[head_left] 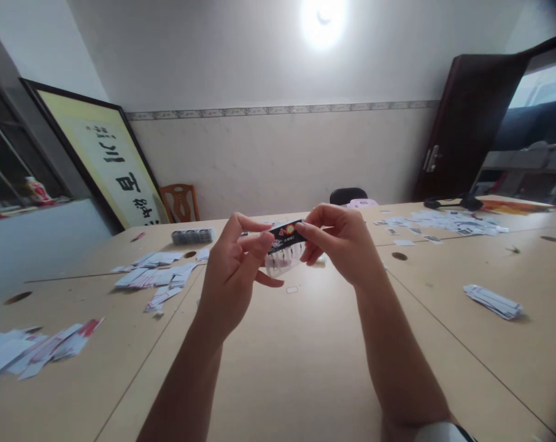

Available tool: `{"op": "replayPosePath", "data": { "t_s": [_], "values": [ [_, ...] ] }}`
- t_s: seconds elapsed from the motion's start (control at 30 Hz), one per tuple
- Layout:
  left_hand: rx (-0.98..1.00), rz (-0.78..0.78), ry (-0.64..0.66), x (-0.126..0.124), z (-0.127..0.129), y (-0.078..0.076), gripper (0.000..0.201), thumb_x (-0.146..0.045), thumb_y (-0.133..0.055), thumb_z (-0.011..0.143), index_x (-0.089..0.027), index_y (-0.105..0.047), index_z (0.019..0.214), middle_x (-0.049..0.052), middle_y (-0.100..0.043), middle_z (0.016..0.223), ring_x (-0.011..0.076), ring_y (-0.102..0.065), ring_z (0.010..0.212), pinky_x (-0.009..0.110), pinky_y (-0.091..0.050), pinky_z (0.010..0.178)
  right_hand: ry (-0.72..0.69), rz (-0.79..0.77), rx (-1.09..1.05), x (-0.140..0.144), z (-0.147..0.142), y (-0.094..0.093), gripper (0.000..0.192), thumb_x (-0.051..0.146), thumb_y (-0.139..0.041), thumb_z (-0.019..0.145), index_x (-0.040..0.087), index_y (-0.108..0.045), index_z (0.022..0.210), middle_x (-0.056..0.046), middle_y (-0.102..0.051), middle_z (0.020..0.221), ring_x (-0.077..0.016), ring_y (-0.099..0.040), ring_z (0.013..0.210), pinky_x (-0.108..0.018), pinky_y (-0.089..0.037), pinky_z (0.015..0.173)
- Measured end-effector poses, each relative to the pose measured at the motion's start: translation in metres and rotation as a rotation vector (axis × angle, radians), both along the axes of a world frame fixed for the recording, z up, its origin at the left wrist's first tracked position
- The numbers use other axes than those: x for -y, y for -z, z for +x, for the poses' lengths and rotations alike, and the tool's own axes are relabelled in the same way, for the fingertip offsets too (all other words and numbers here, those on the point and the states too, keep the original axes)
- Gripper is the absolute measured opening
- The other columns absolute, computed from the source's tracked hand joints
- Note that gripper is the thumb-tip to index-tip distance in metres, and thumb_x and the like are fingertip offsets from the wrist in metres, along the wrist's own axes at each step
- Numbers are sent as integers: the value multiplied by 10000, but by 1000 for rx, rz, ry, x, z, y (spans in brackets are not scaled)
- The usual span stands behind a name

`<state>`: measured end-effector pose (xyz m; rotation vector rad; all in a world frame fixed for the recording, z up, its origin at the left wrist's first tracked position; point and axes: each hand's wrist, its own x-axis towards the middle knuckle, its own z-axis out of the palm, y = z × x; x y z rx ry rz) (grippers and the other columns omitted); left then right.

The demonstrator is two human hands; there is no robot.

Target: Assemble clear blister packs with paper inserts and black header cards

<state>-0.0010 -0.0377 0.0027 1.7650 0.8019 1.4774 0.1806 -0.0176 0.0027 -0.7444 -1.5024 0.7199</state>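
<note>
Both of my hands are raised above the middle of the beige table (pixel 305 368). Between them they hold a small clear plastic packet (pixel 285 248) with a black printed header card. My left hand (pixel 234 276) pinches the packet's left end with thumb and fingers. My right hand (pixel 342 245) grips its right end at the black header. The packet hangs above the table and touches nothing else. Just below it a tiny white slip (pixel 292 289) lies on the table.
Piles of white and red paper cards lie at the left (pixel 156 276), near left (pixel 34 353), far right (pixel 444 222) and right (pixel 492 301). A stack of dark packets (pixel 193 236) sits at the back left. A framed calligraphy panel (pixel 107 159) leans on the wall; a dark door (pixel 466 123) stands open.
</note>
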Motion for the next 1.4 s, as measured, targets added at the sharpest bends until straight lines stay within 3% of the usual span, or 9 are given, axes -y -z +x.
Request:
{"op": "replayPosePath", "data": {
  "t_s": [0.47, 0.8, 0.93, 1.2, 1.4],
  "values": [
    [-10, 58, -22, 5, 1, 1, 242, -427, -682, 901, -231, -545, 937, -26, -617, 713, 134, -647, 616, 236, -627, 459, 9, -9, -11, 9, -2, -3, 241, 330, -728, 836, 192, -597, 687, 27, -615, 510, -123, -628, 450, -250, -508, 455],
    [1, 33, 13, -2, -1, 1, 275, -439, -689, 900, -217, -537, 953, -18, -650, 734, 124, -640, 583, 245, -627, 450, -3, -42, 18, 1, 1, -2, 322, 381, -760, 831, 195, -555, 667, 31, -599, 466, -118, -619, 420, -210, -461, 414],
    [8, 29, 37, -4, -4, 2, 266, -429, -692, 901, -217, -540, 954, -17, -662, 730, 138, -656, 580, 264, -627, 428, -113, -33, 23, -6, 8, 0, 384, 430, -802, 809, 194, -538, 663, 43, -577, 436, -97, -581, 389, -181, -431, 386],
    [43, 23, 172, -11, -12, 2, 211, -414, -681, 911, -246, -565, 966, -43, -662, 683, 130, -643, 522, 253, -612, 409, -407, -39, -26, -14, 17, -1, 256, 374, -817, 812, 182, -664, 886, 62, -611, 517, -88, -590, 414, -175, -468, 390],
    [27, 7, 183, -11, -12, 1, 209, -396, -666, 923, -235, -550, 991, -26, -721, 767, 126, -678, 560, 221, -613, 445, -425, -52, -37, -12, 18, -2, 237, 392, -773, 861, 183, -662, 875, 60, -610, 511, -86, -603, 422, -164, -455, 394]
  ]
}}
